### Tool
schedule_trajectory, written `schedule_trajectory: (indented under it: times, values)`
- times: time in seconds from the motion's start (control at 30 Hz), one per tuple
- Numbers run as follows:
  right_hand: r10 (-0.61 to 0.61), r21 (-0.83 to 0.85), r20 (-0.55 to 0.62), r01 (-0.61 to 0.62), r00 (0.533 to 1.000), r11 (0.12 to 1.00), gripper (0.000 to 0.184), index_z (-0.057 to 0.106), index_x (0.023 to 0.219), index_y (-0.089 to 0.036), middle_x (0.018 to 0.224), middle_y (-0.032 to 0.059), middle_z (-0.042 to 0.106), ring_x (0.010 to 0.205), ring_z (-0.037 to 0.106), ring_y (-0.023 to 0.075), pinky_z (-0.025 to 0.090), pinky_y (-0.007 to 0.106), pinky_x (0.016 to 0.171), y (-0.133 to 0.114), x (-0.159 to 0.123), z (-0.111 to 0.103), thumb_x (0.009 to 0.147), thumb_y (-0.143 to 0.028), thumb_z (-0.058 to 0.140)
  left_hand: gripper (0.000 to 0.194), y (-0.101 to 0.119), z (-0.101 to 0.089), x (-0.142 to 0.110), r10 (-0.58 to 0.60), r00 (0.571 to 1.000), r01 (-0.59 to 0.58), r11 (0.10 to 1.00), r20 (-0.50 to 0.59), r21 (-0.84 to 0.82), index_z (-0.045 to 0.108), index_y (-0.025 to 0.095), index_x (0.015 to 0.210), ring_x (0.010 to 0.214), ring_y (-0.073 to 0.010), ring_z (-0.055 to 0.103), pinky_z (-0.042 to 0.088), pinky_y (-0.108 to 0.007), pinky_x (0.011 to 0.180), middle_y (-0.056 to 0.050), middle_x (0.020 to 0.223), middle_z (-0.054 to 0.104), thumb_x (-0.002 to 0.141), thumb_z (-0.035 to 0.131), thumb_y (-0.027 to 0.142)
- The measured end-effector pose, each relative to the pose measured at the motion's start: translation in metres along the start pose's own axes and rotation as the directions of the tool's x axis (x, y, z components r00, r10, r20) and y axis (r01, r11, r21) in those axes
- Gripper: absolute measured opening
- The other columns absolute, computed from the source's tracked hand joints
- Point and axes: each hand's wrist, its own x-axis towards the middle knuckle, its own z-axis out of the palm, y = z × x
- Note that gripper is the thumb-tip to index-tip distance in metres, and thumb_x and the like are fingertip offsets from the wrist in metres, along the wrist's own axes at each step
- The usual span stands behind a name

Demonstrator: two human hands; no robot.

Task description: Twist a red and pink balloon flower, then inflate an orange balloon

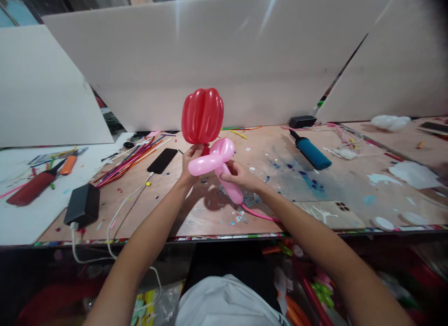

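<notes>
Above the table's middle I hold a balloon figure. Its top is a red ribbed cluster of balloon segments (202,114). My left hand (191,163) is closed around the base of that cluster, where pink bubbles join it. A pink long balloon (217,163) is twisted into bubbles below the red part. My right hand (241,176) grips one pink bubble, and the uninflated pink tail (259,215) trails down onto the table.
The wooden table (280,195) carries a black phone (162,160), a black power bank (82,205) with white cable, a bundle of uninflated long balloons (129,161), a blue hand pump (311,152), a red pump (33,187) and a phone case (331,214). White boards stand behind.
</notes>
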Motion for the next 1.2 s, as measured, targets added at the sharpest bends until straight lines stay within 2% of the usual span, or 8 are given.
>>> schedule_trajectory:
  times: [0.17, 0.33, 0.6, 0.73, 0.83, 1.07, 1.2]
  values:
    - [-0.064, -0.030, -0.088, 0.061, 0.994, 0.998, 0.053, 0.057, 0.124, -0.023, 0.119, 0.0078, 0.065, 0.105, 0.063, 0.0265, 0.053, 0.041, 0.089, 0.000, 0.002, -0.007, 0.080, -0.049, 0.069, 0.018, 0.003, 0.001, 0.001, -0.014, 1.000, 0.014, 1.000, -0.007, 0.025, 0.069, 0.018, 0.079, 0.071, -0.0136, 0.063, 0.052, -0.028, 0.071, -0.003, 0.079, 0.070, 0.069, 0.075, 0.032]
    - [-0.098, -0.051, -0.084, 0.094, 0.992, 0.994, 0.046, 0.060, 0.119, -0.024, 0.115, 0.0063, 0.067, 0.105, 0.064, 0.0264, 0.052, 0.040, 0.090, 0.000, 0.003, -0.011, 0.082, -0.050, 0.067, 0.015, 0.004, -0.001, 0.002, -0.022, 0.999, 0.023, 1.000, -0.025, 0.015, 0.069, 0.018, 0.077, 0.071, -0.0132, 0.063, 0.052, -0.027, 0.071, -0.002, 0.080, 0.069, 0.070, 0.074, 0.031]
    - [-0.075, -0.025, -0.092, 0.073, 0.993, 0.997, 0.046, 0.060, 0.115, -0.021, 0.114, 0.0080, 0.067, 0.104, 0.064, 0.0262, 0.053, 0.041, 0.089, 0.002, 0.003, -0.006, 0.081, -0.050, 0.069, 0.021, 0.000, -0.001, 0.001, -0.062, 0.998, 0.063, 0.998, 0.010, -0.022, 0.070, 0.018, 0.078, 0.067, -0.0133, 0.062, 0.049, -0.026, 0.064, -0.001, 0.076, 0.071, 0.060, 0.078, 0.025]
    - [-0.103, -0.001, -0.128, 0.104, 0.986, 0.995, 0.052, 0.056, 0.123, -0.022, 0.118, 0.0081, 0.067, 0.105, 0.065, 0.0255, 0.054, 0.040, 0.089, 0.001, 0.003, -0.003, 0.081, -0.050, 0.069, 0.025, -0.003, -0.002, 0.002, -0.085, 0.996, 0.085, 0.996, 0.032, -0.014, 0.070, 0.017, 0.080, 0.073, -0.0155, 0.064, 0.051, -0.028, 0.070, -0.003, 0.080, 0.072, 0.057, 0.078, 0.023]
    - [-0.118, 0.019, -0.110, 0.121, 0.987, 0.993, 0.055, 0.053, 0.129, -0.025, 0.123, 0.0082, 0.065, 0.107, 0.065, 0.0246, 0.055, 0.040, 0.090, 0.002, 0.004, -0.001, 0.082, -0.048, 0.070, 0.017, -0.003, -0.003, 0.003, -0.112, 0.993, 0.114, 0.991, 0.044, -0.069, 0.068, 0.017, 0.076, 0.076, -0.0173, 0.066, 0.053, -0.031, 0.074, -0.004, 0.078, 0.071, 0.062, 0.076, 0.024]
    - [-0.091, 0.022, -0.110, 0.094, 0.990, 0.995, 0.059, 0.052, 0.129, -0.019, 0.123, 0.0124, 0.064, 0.106, 0.064, 0.0259, 0.055, 0.040, 0.091, 0.003, 0.005, 0.001, 0.082, -0.050, 0.070, 0.022, -0.005, 0.000, 0.004, -0.132, 0.990, 0.138, 0.982, 0.051, -0.127, 0.067, 0.016, 0.073, 0.072, -0.0155, 0.064, 0.053, -0.028, 0.068, -0.003, 0.073, 0.069, 0.058, 0.082, 0.024]
    - [-0.048, 0.024, -0.137, 0.052, 0.989, 0.998, 0.052, 0.053, 0.124, -0.019, 0.118, 0.0121, 0.066, 0.103, 0.065, 0.0257, 0.055, 0.040, 0.088, 0.003, 0.005, 0.003, 0.083, -0.047, 0.069, 0.021, -0.006, -0.001, 0.002, -0.118, 0.991, 0.121, 0.990, 0.056, -0.068, 0.067, 0.014, 0.068, 0.059, -0.0132, 0.060, 0.050, -0.027, 0.057, -0.003, 0.068, 0.068, 0.053, 0.080, 0.019]
